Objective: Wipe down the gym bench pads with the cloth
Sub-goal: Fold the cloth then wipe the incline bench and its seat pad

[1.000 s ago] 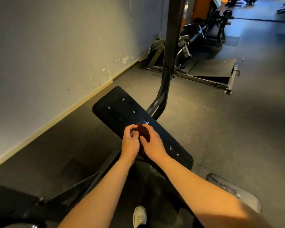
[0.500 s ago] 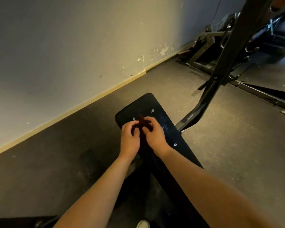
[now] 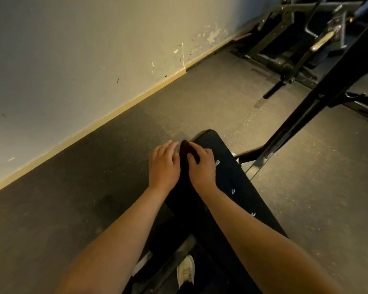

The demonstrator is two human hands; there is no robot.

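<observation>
Cloth [image 3: 185,148] dark, bunched | right hand [image 3: 202,166] grip pinching it | left hand [image 3: 164,164] grip released | bench pad [image 3: 232,179] smooth black

We see bare floor [image 3: 106,183] at the left of the frame, between the bench pad [image 3: 234,183] and the wall [image 3: 72,60]. At right, a slanted black frame post [image 3: 319,102] crosses just beside the pad. Another machine's frame [image 3: 285,54] crowds the upper right.
</observation>
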